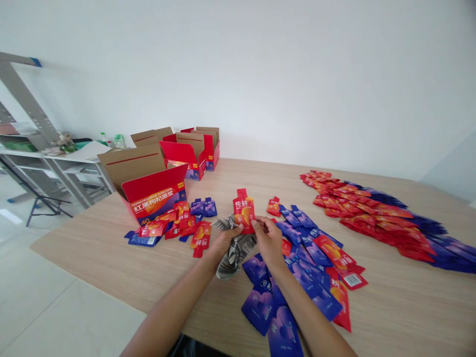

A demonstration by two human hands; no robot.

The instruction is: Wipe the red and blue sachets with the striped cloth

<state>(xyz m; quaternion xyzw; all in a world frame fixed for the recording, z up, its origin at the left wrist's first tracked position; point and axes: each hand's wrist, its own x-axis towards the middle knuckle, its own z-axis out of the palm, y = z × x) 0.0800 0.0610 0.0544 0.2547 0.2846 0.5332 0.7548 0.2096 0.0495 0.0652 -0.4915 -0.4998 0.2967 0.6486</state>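
Observation:
Between my two hands, above the middle of the table, a red sachet (244, 208) stands upright with its printed front showing. My left hand (226, 243) is closed on the sachet's lower left corner and also grips a crumpled grey striped cloth (232, 259), which hangs below. My right hand (268, 240) pinches the sachet's lower right edge. Close under my right forearm lie loose purple sachets (258, 307), with red sachets (334, 253) among them. Left of my hands, a smaller group of red sachets (183, 218) and purple sachets (210, 207) lies in front of an open box.
The open red and purple carton (156, 196) stands at the left, with more open cartons (186, 153) behind it. Long overlapping rows of red sachets (372, 213) and purple ones (449, 248) cover the right side of the wooden table (111, 263). A white wall rises behind.

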